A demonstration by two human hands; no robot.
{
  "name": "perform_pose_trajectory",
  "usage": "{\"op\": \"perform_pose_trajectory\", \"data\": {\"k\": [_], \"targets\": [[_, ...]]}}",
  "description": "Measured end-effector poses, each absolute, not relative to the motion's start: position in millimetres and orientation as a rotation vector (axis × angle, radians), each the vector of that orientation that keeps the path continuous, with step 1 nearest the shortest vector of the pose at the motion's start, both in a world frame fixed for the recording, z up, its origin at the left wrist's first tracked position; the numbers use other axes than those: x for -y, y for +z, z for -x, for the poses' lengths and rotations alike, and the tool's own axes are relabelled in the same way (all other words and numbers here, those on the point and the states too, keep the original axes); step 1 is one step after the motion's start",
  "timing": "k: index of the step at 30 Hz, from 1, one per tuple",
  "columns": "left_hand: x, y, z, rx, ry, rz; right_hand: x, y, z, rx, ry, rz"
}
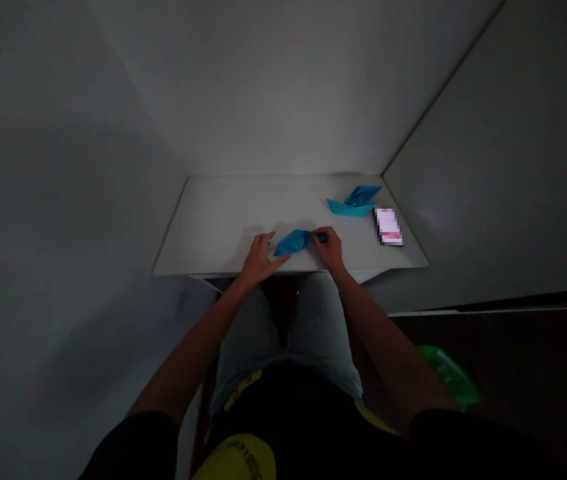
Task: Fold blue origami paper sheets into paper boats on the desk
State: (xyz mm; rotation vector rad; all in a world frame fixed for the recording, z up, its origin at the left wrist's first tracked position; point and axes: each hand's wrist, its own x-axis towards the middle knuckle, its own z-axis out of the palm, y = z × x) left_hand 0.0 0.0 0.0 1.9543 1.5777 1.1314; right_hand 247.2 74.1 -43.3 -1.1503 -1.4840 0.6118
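Note:
A folded piece of blue paper [293,242] lies near the front edge of a small white table [223,220]. My left hand [261,259] rests at its left end, fingers spread and pressing the paper's lower left corner. At the right end, my right hand [328,248] has its fingers pinched on the paper. A second folded blue paper shape [356,201] lies at the back right of the table, away from both hands.
A phone [388,227] with a lit screen lies at the table's right edge, next to the second paper shape. Walls close in the table at the back, left and right. Something green [451,377] sits on the dark floor at the right.

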Motion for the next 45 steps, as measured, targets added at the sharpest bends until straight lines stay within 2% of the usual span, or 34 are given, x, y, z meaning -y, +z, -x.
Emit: {"op": "perform_pose_trajectory", "data": {"k": [3,8,13,31,45], "targets": [[-19.8,-12.7,-6.2,-1.559,1.112,-1.911,-70.6,-42.3,-244.9,1.513,0.653,1.174],[-32.7,-11.0,3.2,-1.655,1.311,-1.638,-70.1,-44.9,-245.7,1.527,0.667,1.134],[-28.8,-13.6,7.7,-1.646,1.324,-1.435,-70.9,-45.2,-246.1,1.552,0.641,1.155],[-21.1,-14.5,5.8,-1.578,1.570,-1.535,-75.1,-47.6,-246.8,1.655,0.566,1.160],[-33.6,-21.5,50.1,-1.117,1.272,-1.416,-74.5,-40.0,-244.6,1.619,0.715,1.250]]}}
